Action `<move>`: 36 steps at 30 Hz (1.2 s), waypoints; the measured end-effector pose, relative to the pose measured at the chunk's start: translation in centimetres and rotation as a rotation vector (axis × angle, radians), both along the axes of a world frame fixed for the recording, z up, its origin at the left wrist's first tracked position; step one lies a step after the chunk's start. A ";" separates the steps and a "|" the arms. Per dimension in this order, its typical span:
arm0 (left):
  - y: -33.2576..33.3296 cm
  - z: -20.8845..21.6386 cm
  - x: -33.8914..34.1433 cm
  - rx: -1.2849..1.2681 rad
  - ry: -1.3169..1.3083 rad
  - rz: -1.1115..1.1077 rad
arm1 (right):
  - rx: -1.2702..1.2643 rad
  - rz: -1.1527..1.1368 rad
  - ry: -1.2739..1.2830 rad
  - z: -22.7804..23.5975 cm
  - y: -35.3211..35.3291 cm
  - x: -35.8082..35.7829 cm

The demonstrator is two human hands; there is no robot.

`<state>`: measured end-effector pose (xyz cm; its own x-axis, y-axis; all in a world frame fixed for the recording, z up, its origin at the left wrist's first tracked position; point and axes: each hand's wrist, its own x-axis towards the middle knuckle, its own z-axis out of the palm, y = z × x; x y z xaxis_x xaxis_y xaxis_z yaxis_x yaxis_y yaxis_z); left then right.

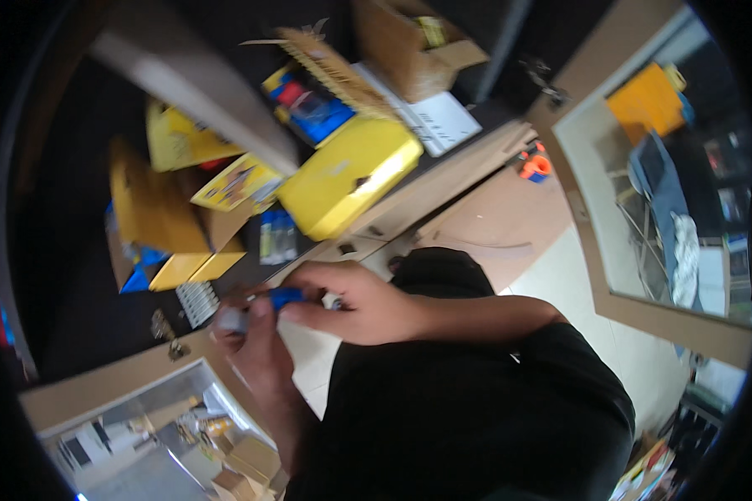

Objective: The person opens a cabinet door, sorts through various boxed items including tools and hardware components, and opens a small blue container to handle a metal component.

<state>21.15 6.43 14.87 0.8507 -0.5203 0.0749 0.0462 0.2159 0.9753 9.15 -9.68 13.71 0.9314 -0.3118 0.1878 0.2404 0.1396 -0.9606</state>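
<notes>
My left hand [259, 346] and my right hand [351, 296] meet in front of the shelf edge. Fingers of both are closed around a small bottle with a blue part [286, 297] showing between them. A whitish, translucent piece [232, 319] sticks out by my left fingers, and a small pale bit shows in my right hand; blur hides how these join. Just beyond, several clear small bottles with blue tops [277, 238] stand on the dark shelf. Beside them lies a yellow box [351, 179].
An open cardboard box [154, 213] with blue packets stands at left, near a spiral notebook [197, 303]. Farther back are another carton [409, 54] and a white card [447, 125]. Glass-paned cabinet doors [597, 250] swing out on both sides. An orange object [536, 165] lies below.
</notes>
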 end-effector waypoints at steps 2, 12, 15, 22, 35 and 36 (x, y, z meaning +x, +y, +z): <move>-0.2 -0.5 0.1 0.021 -0.011 0.008 | -0.047 -0.066 -0.048 -0.6 0.2 0.1; -1.3 1.6 -1.7 0.030 0.082 0.039 | -0.064 -0.129 0.049 0.8 1.0 0.0; -1.1 1.5 -1.8 0.027 0.113 0.076 | -0.154 -0.143 0.059 1.3 0.9 0.4; -0.6 0.6 -1.7 -0.003 0.150 0.083 | -0.213 -0.153 0.027 0.3 1.3 1.1; -0.4 1.2 -0.1 0.040 0.128 -0.037 | -0.226 -0.211 -0.040 0.3 1.0 1.3; -0.3 1.4 0.1 0.040 0.119 -0.067 | -0.197 -0.181 -0.042 0.2 0.9 1.2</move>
